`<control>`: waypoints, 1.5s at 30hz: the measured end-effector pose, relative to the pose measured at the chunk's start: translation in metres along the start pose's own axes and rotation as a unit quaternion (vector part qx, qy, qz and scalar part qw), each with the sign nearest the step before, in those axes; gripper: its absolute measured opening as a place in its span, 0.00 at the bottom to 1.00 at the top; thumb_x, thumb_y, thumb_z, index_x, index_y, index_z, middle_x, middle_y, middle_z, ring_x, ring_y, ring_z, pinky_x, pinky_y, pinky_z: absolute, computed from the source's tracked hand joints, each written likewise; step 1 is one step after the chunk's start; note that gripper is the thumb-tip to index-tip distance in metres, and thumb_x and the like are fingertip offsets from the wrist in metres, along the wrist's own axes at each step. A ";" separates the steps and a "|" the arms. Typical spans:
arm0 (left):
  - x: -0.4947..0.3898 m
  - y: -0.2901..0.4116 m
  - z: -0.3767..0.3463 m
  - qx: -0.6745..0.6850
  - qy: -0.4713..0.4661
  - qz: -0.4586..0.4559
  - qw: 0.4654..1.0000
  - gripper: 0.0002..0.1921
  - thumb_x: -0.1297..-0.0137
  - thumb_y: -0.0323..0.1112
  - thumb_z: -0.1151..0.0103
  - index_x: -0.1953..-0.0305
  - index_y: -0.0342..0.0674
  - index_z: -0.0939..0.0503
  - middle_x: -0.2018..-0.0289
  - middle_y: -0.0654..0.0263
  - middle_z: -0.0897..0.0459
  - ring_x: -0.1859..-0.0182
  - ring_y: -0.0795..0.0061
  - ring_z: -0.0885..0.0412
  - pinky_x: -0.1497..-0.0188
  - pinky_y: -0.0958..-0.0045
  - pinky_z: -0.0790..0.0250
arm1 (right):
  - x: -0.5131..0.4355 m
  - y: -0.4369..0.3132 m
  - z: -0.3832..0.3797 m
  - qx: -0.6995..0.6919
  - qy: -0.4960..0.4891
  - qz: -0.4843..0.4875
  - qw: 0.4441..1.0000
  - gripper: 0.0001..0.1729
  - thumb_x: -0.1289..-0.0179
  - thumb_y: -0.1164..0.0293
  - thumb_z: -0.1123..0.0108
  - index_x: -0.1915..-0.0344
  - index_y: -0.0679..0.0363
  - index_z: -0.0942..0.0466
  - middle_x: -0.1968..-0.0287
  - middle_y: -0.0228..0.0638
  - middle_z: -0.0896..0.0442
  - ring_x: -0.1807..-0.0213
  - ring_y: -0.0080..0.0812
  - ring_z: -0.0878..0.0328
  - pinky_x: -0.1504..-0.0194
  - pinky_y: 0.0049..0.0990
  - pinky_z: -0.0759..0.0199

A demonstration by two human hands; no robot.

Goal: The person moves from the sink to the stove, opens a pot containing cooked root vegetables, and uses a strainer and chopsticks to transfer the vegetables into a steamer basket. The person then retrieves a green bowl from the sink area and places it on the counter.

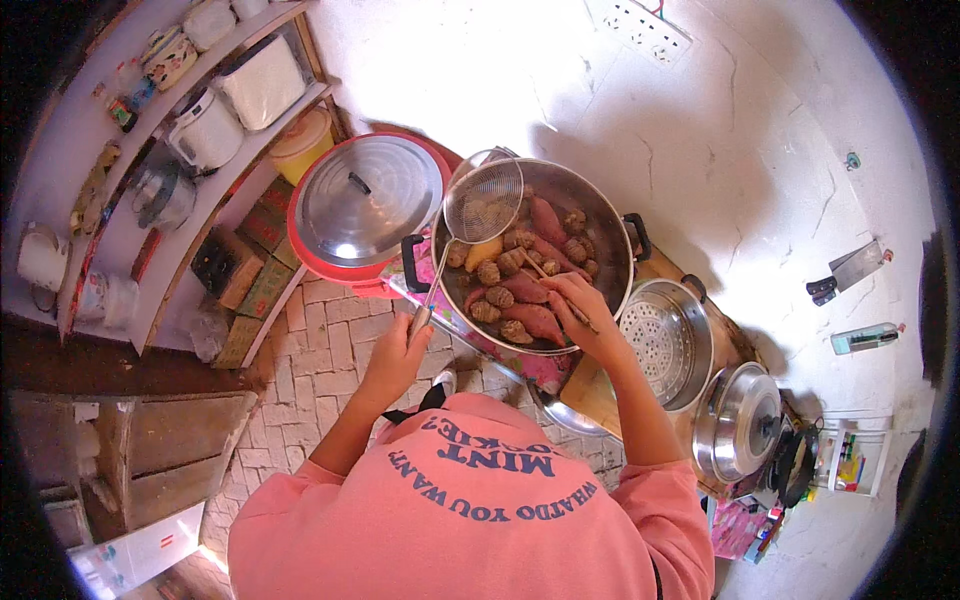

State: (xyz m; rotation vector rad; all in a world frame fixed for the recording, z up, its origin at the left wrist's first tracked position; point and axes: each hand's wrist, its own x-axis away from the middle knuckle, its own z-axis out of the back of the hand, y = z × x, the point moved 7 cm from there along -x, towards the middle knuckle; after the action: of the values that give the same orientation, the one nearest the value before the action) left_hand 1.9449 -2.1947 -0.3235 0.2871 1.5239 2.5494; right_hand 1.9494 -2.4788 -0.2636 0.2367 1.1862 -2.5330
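Observation:
My left hand [395, 358] grips the handle of a wire-mesh skimmer [484, 201], whose round head lies over the upper left of a large metal pot [627, 292]. Inside the pot are several brown, ringed taro corms [499, 297] and reddish sweet potatoes [534, 322]. A yellowish piece [484, 253] lies beside the skimmer's lower edge. My right hand [581, 309] is over the pot's right part and holds chopsticks [541, 271], their tips among the taro. The pot's black side handles [415, 264] stick out at left and right.
Left of the pot, a metal lid [367, 202] covers a red tub [301, 251]. A perforated steamer pot [660, 337] and another lidded pot [739, 420] stand at the right. Shelves [225, 184] line the left; a cleaver [855, 268] hangs on the wall.

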 end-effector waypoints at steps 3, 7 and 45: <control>0.003 0.007 -0.001 -0.061 0.011 0.000 0.998 0.14 0.32 0.42 0.48 0.60 0.36 0.35 0.77 0.48 0.24 0.72 0.44 0.23 0.71 0.51 0.36 | -0.006 0.008 -0.009 -0.001 -0.034 0.026 0.999 0.14 0.39 0.80 0.45 0.52 0.64 0.26 0.57 0.45 0.23 0.57 0.46 0.24 0.55 0.33 0.30; 0.003 0.005 -0.004 -0.083 0.001 0.019 0.996 0.15 0.32 0.43 0.49 0.60 0.37 0.36 0.75 0.44 0.23 0.69 0.39 0.24 0.70 0.47 0.37 | -0.023 -0.004 -0.013 0.021 -0.106 0.065 0.992 0.15 0.40 0.80 0.45 0.51 0.64 0.26 0.58 0.46 0.24 0.57 0.47 0.24 0.57 0.33 0.30; 0.015 0.002 -0.056 0.297 -0.119 0.241 0.916 0.13 0.30 0.45 0.50 0.65 0.43 0.35 0.79 0.71 0.34 0.87 0.85 0.39 0.89 0.80 0.47 | -0.039 0.049 0.044 -0.321 0.044 -0.154 0.933 0.16 0.29 0.66 0.49 0.51 0.69 0.25 0.57 0.38 0.20 0.57 0.29 0.20 0.54 0.26 0.22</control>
State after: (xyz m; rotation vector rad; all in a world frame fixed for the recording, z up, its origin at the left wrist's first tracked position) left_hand 1.9169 -2.2400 -0.3460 1.1254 2.3090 2.1406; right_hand 2.0034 -2.5324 -0.2592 -0.0044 2.1466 -2.2196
